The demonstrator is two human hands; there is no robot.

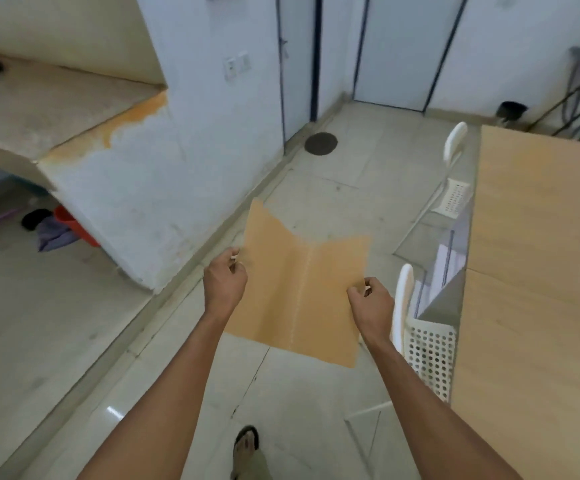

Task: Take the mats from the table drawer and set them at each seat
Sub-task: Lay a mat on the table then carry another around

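An orange mat hangs in the air over the floor, creased down its middle. My left hand pinches its left edge and my right hand pinches its right edge. The light wooden table stands to the right of the mat, apart from it. Two white perforated chairs are tucked at the table's left side, the near chair just right of my right hand, the far chair further back. No drawer shows in the head view.
A stone counter with a sloped white wall runs along the left. Two closed doors stand at the back, with a round floor drain before them. A red bucket and cloth lie under the counter. My sandalled foot is below.
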